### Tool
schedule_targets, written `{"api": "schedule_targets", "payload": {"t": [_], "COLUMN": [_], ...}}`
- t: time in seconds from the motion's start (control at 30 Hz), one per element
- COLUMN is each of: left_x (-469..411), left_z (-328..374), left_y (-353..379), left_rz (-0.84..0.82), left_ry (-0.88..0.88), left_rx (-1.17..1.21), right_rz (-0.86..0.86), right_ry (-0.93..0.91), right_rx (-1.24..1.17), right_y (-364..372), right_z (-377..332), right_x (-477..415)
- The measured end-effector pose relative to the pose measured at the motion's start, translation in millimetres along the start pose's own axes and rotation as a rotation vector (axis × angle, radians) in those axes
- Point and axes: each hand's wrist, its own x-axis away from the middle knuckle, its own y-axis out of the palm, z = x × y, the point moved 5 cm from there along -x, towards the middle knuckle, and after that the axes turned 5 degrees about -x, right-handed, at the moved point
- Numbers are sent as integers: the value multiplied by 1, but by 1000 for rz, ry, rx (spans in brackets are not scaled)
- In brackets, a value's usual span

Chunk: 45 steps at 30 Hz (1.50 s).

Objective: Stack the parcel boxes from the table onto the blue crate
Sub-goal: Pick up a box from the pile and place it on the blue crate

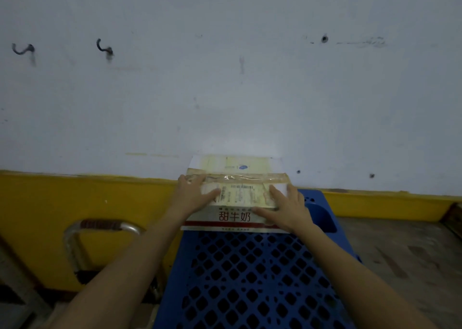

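One crate [250,278] at six o'clock. Two boxes: front box [237,201], back box [225,162]. Two hands: left hand [192,193], right hand [287,208]. Two hooks [22,50] at ten o'clock. One handle [100,225] at eight o'clock.

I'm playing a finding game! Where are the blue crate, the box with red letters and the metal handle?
Blue plastic lattice crate [250,278]: head view, its holed top.
White cardboard box with red letters [235,216]: head view, its near face.
Curved metal handle with red wrap [100,224]: head view, its wrapped top bar.
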Motion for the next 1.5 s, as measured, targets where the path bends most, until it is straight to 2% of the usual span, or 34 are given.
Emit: {"api": "schedule_targets", "payload": {"t": [0.17, 0.43, 0.63, 0.73, 0.9, 1.13, 1.3, 1.5], "left_x": [0, 4, 49, 85, 142, 227, 278, 297], "left_z": [0, 4, 44, 81, 157, 276, 361, 459], "left_y": [4, -6, -34, -42, -29, 22, 55, 70], "left_rz": [38, 33, 215, 251, 295, 269, 233, 219], "left_ry": [-11, 12, 209, 262, 254, 284, 365, 469], "left_rx": [-55, -155, -205, -256, -324, -205, -140, -83], "right_rz": [29, -8, 78, 97, 73, 156, 175, 245], "right_ry": [-1, 26, -71, -93, -137, -223, -227, -166], "right_rx": [-130, -91, -196, -221, -209, -63, 5, 85], "right_y": [3, -19, -41, -55, -93, -161, -200, -243], "right_z": [2, 6, 11, 25, 78, 183, 247, 307], "right_x": [-3, -1, 47, 83, 137, 222, 274, 311]}}
